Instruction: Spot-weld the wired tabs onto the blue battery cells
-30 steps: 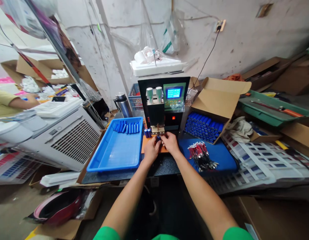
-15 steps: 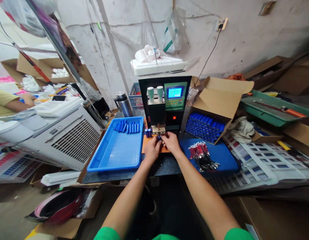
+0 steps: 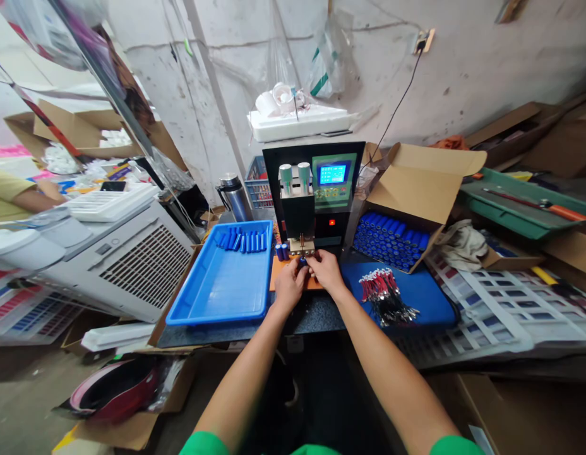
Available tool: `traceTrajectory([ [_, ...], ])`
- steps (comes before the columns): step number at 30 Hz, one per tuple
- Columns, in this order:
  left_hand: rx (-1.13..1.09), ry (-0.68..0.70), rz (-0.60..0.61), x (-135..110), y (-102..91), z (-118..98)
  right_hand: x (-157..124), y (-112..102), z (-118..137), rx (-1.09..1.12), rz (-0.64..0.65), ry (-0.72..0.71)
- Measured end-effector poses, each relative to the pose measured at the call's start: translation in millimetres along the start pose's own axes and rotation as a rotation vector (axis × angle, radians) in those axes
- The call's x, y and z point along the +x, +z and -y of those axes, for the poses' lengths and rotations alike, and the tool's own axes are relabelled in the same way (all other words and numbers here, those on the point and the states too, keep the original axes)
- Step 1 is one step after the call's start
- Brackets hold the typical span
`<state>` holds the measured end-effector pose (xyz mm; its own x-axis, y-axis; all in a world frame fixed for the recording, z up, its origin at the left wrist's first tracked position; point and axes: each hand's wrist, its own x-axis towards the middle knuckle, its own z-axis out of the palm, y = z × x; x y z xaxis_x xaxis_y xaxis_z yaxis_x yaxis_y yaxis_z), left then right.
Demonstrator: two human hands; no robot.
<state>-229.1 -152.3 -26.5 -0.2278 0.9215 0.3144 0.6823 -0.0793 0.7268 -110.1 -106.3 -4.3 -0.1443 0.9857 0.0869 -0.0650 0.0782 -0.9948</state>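
Observation:
My left hand (image 3: 289,287) is closed on a blue cylindrical battery (image 3: 302,260), just under the thin electrode pins of a black spot welder (image 3: 298,216). From the other side, my right hand (image 3: 326,270) pinches close against the same battery; whatever is between those fingertips is too small to make out. Two upright blue batteries (image 3: 282,251) stand left of the pins on the orange board (image 3: 276,282). A lit screen (image 3: 333,174) shows on the welder's front.
Left is a blue tray (image 3: 220,291) with a row of batteries. To the right, a cardboard box (image 3: 413,183) holds many more batteries, and red-and-black wire leads (image 3: 385,297) lie in front of it. Behind stands a steel flask (image 3: 235,199). Another person's arm (image 3: 35,199) shows far left.
Both hands stay at the same spot beneath the electrode pins, with the battery between them. The view has shifted very slightly.

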Motion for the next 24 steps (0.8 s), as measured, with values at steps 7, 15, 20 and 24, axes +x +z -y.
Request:
traceTrajectory([
  [7, -0.036, 0.006, 0.006, 0, 0.5, 2, 0, 0, -2, -0.003, -0.002, -0.007],
  [15, -0.09, 0.003, -0.003, 2, -3.4, -7, -11, -9, 4, 0.029, 0.004, 0.036],
  [20, -0.165, 0.029, 0.047, 2, -6.0, -9, -60, -26, 11, 0.079, -0.001, 0.014],
  [24, -0.144, 0.098, 0.042, -4, -9.3, -6, -121, -34, -8, 0.029, 0.076, 0.02],
])
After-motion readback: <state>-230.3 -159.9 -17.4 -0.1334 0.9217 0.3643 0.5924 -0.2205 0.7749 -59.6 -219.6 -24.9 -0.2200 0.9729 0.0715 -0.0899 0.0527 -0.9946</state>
